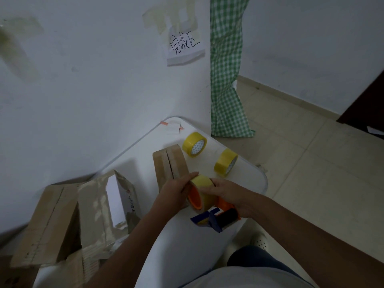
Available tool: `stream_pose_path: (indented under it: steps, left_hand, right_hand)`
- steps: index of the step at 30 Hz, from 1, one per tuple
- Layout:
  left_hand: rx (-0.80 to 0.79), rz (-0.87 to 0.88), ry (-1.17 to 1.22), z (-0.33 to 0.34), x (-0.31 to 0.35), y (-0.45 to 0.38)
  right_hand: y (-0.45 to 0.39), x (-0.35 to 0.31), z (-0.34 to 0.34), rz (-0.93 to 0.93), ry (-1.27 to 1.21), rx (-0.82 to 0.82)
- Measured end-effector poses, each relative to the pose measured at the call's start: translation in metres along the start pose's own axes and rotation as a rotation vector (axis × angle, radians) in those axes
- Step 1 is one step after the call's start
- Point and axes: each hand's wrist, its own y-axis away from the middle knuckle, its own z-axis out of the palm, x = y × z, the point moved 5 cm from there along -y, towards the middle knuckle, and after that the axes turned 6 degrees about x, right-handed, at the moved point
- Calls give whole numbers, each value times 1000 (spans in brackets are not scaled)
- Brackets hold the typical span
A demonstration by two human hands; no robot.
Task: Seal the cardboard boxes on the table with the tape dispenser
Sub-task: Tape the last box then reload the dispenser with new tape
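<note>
While the right hand (230,199) wraps around the tape dispenser (209,206) near its handle to steady it above the table (257,183), the left hand (176,190) curls over the yellow roll, probably seating it or hunting the loose end. A cardboard box (169,163) with its seam still bare waits just behind; two spare rolls (194,144) lie beyond.
</note>
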Motion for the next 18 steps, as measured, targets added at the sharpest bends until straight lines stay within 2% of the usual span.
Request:
stream_pose_path:
  steps: [8, 14, 18]
  left_hand:
    - [-62, -36, 35, 5, -7, 0]
    - [-48, -76, 24, 5, -8, 2]
    - [-20, -28, 10, 4, -3, 3]
  right_hand:
    - [3, 7, -6, 26, -23, -62]
    - [-3, 9, -8, 35, -18, 48]
    - [-5, 9, -11, 21, 12, 64]
